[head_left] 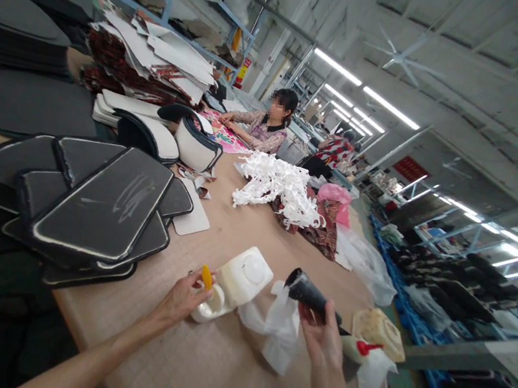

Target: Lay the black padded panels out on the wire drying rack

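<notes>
Two hands busy | left hand (180, 300) grips white jug (236, 282) by its neck, near table (192, 367) edge | right hand (322, 335) grasps black cone (309, 292) | nothing poured yet.

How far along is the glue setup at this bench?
Done: black panels lie stacked at the table's left. In hand: the left hand pinches a yellow cap at the white jug; the right hand holds a dark cone. Left: nothing looks poured yet.

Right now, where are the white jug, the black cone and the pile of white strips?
white jug (242, 278), head view, on its flat side.
black cone (308, 292), head view, mid-body.
pile of white strips (279, 187), head view, the heap's middle.
</notes>
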### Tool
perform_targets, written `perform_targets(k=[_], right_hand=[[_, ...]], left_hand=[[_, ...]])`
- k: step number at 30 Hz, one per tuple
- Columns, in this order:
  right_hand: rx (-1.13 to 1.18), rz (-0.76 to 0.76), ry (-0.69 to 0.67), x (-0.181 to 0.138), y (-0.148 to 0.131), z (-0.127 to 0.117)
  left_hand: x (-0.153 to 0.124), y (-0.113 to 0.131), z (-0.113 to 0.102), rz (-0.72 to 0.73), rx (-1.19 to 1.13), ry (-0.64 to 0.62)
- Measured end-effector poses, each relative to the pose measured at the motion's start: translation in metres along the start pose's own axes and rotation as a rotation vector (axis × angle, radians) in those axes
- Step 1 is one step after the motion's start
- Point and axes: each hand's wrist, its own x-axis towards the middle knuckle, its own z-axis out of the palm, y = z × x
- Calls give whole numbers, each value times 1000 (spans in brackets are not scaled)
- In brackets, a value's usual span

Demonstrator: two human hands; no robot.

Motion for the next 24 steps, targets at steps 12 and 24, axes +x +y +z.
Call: perform_targets(k=[12,24], right_hand=[[96,-139,14,-15,-5,3],[-34,-132,-88,-30,-15,12]], left_hand=[[-17,-17,-17,29,-64,456],[-75,78,48,571,119,196]])
